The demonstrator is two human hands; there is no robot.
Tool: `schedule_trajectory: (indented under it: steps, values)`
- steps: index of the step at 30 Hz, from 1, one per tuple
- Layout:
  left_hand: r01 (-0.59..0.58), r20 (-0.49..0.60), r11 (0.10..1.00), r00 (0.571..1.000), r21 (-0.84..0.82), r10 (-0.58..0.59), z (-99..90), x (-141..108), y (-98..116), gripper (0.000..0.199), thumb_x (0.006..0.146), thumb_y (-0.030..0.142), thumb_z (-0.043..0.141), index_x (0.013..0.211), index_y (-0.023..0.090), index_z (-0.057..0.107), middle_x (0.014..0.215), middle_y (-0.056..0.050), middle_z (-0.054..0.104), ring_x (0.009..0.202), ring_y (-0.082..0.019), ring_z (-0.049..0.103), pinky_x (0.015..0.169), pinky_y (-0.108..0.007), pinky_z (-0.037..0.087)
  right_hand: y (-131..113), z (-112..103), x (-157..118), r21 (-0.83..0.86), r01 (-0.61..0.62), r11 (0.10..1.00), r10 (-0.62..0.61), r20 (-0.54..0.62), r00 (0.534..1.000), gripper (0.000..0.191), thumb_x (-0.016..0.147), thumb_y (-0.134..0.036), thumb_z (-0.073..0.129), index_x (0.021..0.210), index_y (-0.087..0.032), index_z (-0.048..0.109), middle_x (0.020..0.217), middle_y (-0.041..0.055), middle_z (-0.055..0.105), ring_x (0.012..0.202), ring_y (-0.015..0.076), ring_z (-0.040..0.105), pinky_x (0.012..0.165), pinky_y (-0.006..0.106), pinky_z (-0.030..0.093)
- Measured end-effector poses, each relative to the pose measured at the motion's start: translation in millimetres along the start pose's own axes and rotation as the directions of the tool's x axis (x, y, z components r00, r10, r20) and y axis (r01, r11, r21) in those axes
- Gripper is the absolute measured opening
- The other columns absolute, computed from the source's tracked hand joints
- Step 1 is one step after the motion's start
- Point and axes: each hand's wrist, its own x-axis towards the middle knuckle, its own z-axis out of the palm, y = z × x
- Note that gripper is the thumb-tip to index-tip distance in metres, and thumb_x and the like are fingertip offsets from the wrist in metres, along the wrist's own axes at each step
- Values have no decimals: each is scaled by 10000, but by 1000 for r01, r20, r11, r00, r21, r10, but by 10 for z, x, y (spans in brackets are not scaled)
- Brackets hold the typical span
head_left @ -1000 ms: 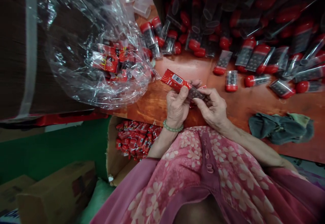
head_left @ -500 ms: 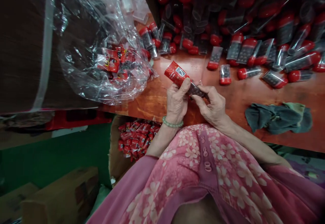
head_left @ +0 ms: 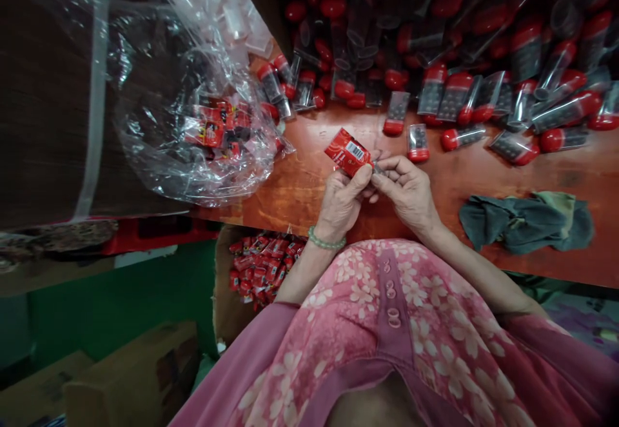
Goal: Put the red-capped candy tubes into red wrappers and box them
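My left hand (head_left: 345, 198), a green bead bracelet (head_left: 326, 240) at its wrist, pinches a small red printed packet (head_left: 349, 151) with a barcode, thumb on top. The packet points away to the upper left. My right hand (head_left: 406, 191) is closed at the packet's near right end, its thumb and fingers on a greyish clear tube (head_left: 379, 169). Most of that tube is covered by the fingers and the packet. Both hands meet above the wooden table (head_left: 300, 188), fingertips touching or nearly so.
Clear red-capped tubes of dark balls (head_left: 454, 98) are heaped across the back. A clear plastic bag (head_left: 193, 162) with red packets lies at left. Below it, a cardboard box (head_left: 223, 291) holds many red packets (head_left: 264, 262). A dark cloth (head_left: 525, 220) rests at right.
The packet has turned flatter and shifted slightly right. The dark-ball tube, plainly visible between the hands before, is now mostly hidden as the hands have drawn closer together.
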Motion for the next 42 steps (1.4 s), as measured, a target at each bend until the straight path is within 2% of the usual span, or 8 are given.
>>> schedule_trajectory:
  steps: [3,7,12,25,29,34,38,42]
  values:
    - [-36,-32,999,999,-8,36,-10,0,-3,461,769,527,819,1068,182,753,996,-68,788,551,-58,563,484,-201,444,1,-33,42,40,-70,997,68,65,996,433,739,-502,855,934,-207,604,679,-53,719,559,110,708,500,194,572]
    - [-59,-133,998,990,-28,55,-5,13,-11,419,834,541,749,1066,193,712,1259,-109,740,843,-147,708,584,-209,505,7,-81,46,55,-84,995,78,100,992,409,742,-449,867,954,-212,610,726,-45,742,586,114,729,524,191,581]
    - [-28,-133,997,991,-78,17,49,16,-14,337,837,483,760,1011,199,706,1234,-89,742,1023,-192,711,696,-238,542,9,-138,29,-3,-23,1000,24,79,997,368,767,-412,855,1033,-235,673,854,-25,762,684,135,747,646,264,639]
    - [25,-14,999,1000,-35,-25,177,-14,-65,456,744,577,816,969,183,772,1166,-77,756,686,-78,600,556,-202,406,33,-230,42,-92,7,996,-7,5,1000,445,666,-531,893,827,-263,575,703,-63,665,494,123,615,511,280,588]
    - [7,100,1000,995,-21,-5,185,-69,-26,431,778,585,788,919,178,772,1281,-115,715,982,-195,698,790,-279,528,11,-282,9,-240,101,966,-112,-30,993,532,598,-638,891,764,-258,557,638,-54,640,461,130,579,448,273,526]
    - [-43,191,998,980,-54,52,186,-80,-49,368,859,548,724,955,196,776,1367,-118,673,1266,-260,635,1073,-372,491,10,-298,-12,-293,180,939,-193,-18,981,459,657,-579,884,712,-248,571,657,-32,684,498,148,629,454,277,529]
    - [-64,204,998,977,6,61,57,-132,40,347,891,512,694,992,192,783,1385,-125,668,1279,-281,636,1105,-411,486,-31,-273,-40,-238,170,956,-154,83,985,344,685,-466,901,798,-249,660,704,-36,736,557,159,689,528,283,573]
    - [-107,123,947,990,302,72,-377,-493,304,319,919,461,657,1093,223,779,1361,-119,690,1235,-295,672,1090,-464,519,-121,-290,-58,-433,163,887,-45,270,962,221,796,-384,831,930,-237,734,826,8,793,685,182,739,668,323,602]
